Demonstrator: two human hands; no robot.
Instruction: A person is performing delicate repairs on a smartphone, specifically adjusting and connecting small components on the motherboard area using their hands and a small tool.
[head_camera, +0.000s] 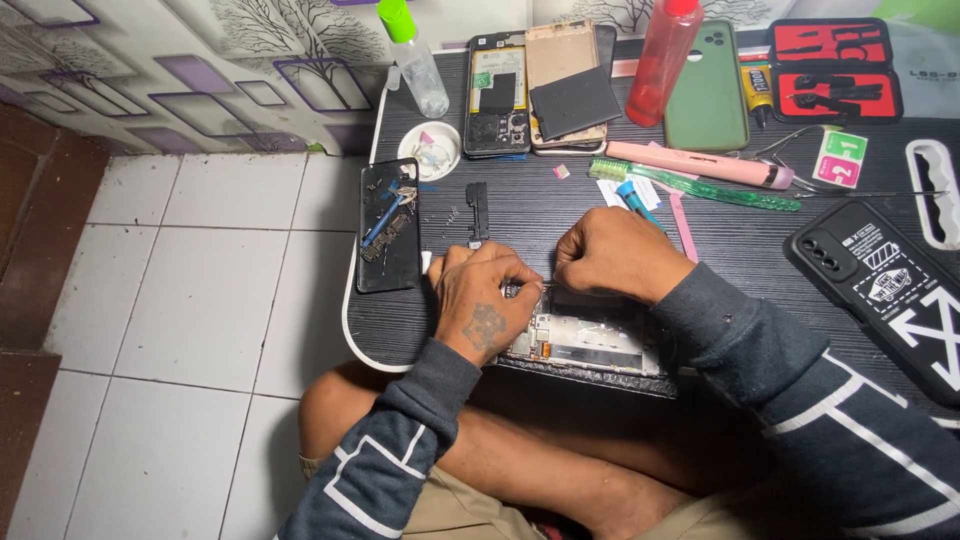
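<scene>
Opened phone frame (590, 345) beneath both hands: left hand (487, 300) pinches a small part at its top edge, right hand (615, 255) fisted alongside; removed parts beyond the knuckles suggest disassembly well advanced, reassembly pending

The surface (560, 205) is black with fine grain; a green phone case (708, 90), red bottle (660, 55), pink tool (690, 163) and white floor tiles (190, 290) show.
</scene>
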